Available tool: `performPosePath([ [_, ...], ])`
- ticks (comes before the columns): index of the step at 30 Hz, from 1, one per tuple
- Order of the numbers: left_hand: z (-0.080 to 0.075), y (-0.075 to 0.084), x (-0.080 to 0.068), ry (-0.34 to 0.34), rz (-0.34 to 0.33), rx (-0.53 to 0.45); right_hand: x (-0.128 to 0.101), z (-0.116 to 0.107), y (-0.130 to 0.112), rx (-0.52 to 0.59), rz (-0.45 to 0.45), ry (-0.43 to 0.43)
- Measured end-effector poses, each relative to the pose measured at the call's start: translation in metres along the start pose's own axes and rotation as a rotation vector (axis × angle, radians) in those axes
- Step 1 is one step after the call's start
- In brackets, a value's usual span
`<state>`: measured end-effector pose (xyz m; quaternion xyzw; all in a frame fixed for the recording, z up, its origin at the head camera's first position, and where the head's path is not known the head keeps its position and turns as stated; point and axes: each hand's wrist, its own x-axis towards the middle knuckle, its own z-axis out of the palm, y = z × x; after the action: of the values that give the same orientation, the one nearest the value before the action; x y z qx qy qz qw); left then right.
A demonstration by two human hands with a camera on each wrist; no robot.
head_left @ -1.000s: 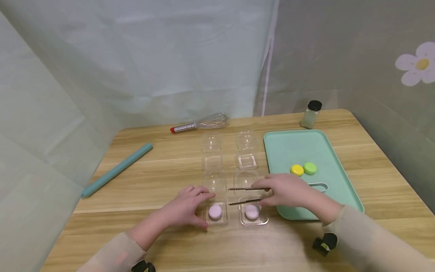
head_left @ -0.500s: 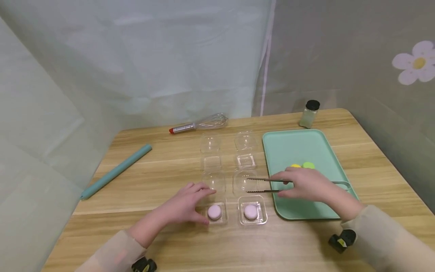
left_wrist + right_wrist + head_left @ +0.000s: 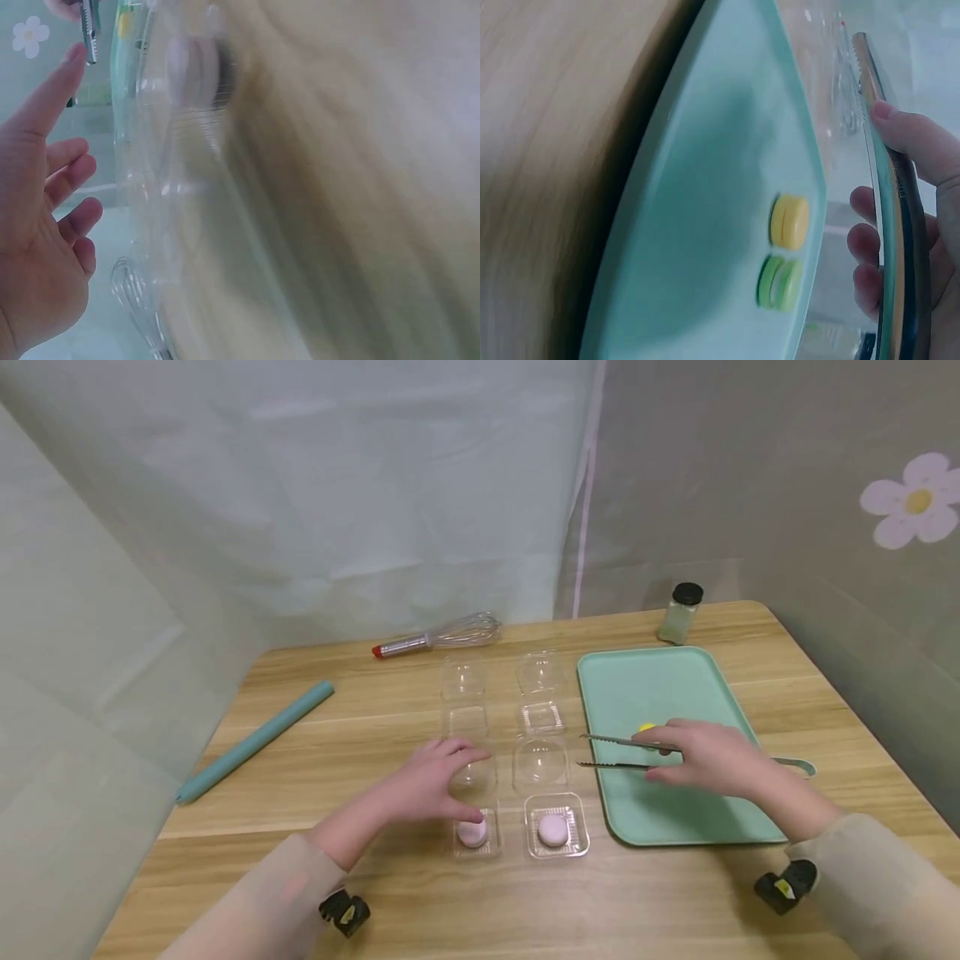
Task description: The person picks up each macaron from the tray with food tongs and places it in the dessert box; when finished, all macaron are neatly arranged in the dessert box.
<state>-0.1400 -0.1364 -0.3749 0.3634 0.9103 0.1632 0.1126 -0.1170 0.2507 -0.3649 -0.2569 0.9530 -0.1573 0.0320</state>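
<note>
Over the mint tray [image 3: 667, 681] | right hand [image 3: 708, 758], grip pinching metal tongs [image 3: 617, 766], tips apart | yellow macaron [image 3: 790, 222] and green macaron [image 3: 780, 283] side by side on tray | left hand [image 3: 427, 783], grip loose and holding nothing, above clear container [image 3: 478, 853] with lilac macaron [image 3: 472, 836]

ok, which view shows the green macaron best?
Right wrist: the green macaron shows whole, beside the yellow macaron. In the head view it doesn't show, likely behind the right hand. Left wrist: can't clearly make it out.
</note>
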Motion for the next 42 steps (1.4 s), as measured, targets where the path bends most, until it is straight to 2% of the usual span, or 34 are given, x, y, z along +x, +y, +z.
performPosePath([
  [3,-0.003,-0.003,0.009,0.006,0.007,-0.006,-0.003,-0.002,0.006,0.017,0.008,0.002],
  [8,-0.006,-0.012,0.023,0.009,-0.042,-0.024,-0.007,0.0,0.015,0.017,0.003,0.015],
  [15,-0.011,-0.022,0.037,0.02,-0.057,-0.028,-0.012,0.001,0.025,0.029,0.088,-0.004],
  [23,-0.016,-0.028,0.053,0.035,-0.084,-0.027,-0.016,-0.005,0.034,0.005,0.094,0.008],
  [36,-0.022,-0.016,0.097,0.002,-0.107,0.01,-0.027,-0.014,0.056,-0.009,0.123,-0.003],
  [42,-0.021,-0.012,0.11,-0.011,-0.132,-0.005,-0.031,-0.013,0.063,-0.031,0.115,0.009],
])
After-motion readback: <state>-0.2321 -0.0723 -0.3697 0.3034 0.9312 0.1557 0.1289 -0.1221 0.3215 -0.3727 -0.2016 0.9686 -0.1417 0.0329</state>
